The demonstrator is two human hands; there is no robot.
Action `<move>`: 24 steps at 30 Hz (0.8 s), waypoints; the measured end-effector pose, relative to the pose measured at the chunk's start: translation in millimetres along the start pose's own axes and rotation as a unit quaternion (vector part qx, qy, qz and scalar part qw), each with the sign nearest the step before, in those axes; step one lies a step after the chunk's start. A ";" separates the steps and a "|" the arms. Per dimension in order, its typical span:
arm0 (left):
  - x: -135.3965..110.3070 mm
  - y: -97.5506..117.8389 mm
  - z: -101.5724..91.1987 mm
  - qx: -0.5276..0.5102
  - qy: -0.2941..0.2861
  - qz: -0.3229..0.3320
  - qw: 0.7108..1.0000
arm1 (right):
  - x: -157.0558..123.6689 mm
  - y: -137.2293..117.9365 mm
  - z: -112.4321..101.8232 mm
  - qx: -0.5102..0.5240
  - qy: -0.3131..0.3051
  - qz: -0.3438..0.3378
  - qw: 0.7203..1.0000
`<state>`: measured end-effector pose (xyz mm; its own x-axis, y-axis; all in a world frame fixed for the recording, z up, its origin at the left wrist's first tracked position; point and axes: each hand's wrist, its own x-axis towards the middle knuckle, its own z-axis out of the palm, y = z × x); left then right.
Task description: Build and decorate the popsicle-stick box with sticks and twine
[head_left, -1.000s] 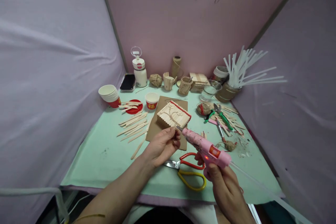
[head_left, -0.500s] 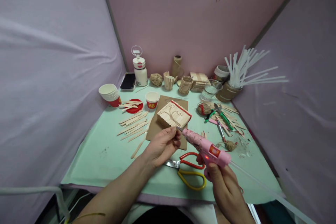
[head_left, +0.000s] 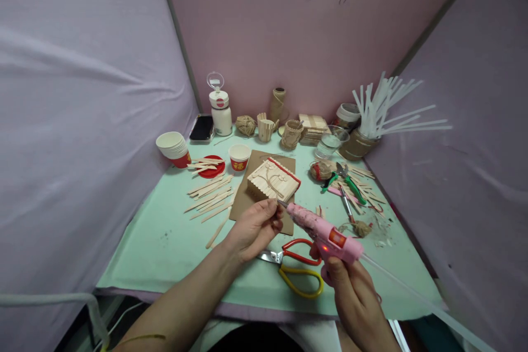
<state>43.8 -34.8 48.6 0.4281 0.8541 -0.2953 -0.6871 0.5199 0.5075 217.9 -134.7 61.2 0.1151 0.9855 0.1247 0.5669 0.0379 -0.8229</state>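
A pink hot glue gun (head_left: 319, 227) is gripped by my right hand (head_left: 355, 291), with a long clear glue stick (head_left: 396, 267) trailing from its back end. Its metal nozzle points left and meets the fingertips of my left hand (head_left: 256, 228). Those fingers are pinched together; whatever they hold is too small to make out. Just beyond them, a small wooden-stick box (head_left: 274, 179) with a red edge and twine decoration sits tilted on a brown board (head_left: 243, 203). Below the glue gun lie scissors (head_left: 291, 264) with one red and one yellow handle.
Loose wooden sticks (head_left: 210, 198) and a red lid (head_left: 216, 168) lie to the left, near stacked paper cups (head_left: 173, 146). Pliers with green handles (head_left: 348, 181) are at right. Behind stand a white bottle (head_left: 223, 115), a twine ball (head_left: 246, 125), a water bowl (head_left: 330, 143) and a holder of glue sticks (head_left: 358, 144).
Almost nothing differs. Both hands and the glue gun stay in nearly the same place, and the view has shifted very slightly.
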 end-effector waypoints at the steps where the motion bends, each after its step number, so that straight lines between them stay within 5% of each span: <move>1: 0.1 0.5 0.6 0.004 0.002 0.001 1.000 | -0.4 -0.1 -0.4 -0.002 -0.001 -0.001 1.000; 9: -1.4 6.9 7.3 0.054 0.039 0.044 0.997 | -2.9 2.2 -2.1 -0.008 0.008 -0.001 1.000; 13: 6.0 21.1 -0.2 0.179 0.052 0.133 0.973 | -6.3 7.1 -10.2 0.007 -0.001 0.011 1.000; 15: 14.7 34.0 -8.5 0.309 0.065 0.234 0.920 | -7.3 10.6 -15.8 0.026 0.010 0.026 0.999; 18: 32.0 54.8 -23.3 0.503 0.040 0.336 0.796 | -6.6 17.3 -24.6 0.055 0.055 0.058 0.995; 21: 48.8 69.1 -35.7 0.615 -0.005 0.352 0.706 | -6.1 26.9 -33.1 0.064 0.085 0.080 0.991; 24: 60.5 75.8 -42.4 0.672 -0.047 0.334 0.659 | -8.8 38.0 -40.1 0.071 0.118 0.114 0.984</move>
<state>-7.2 57.0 34.9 0.3712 0.8489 0.3764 0.3736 -0.5076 0.7764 271.1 -148.6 51.1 0.4210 0.9062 0.0394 0.3872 -0.1403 -0.9112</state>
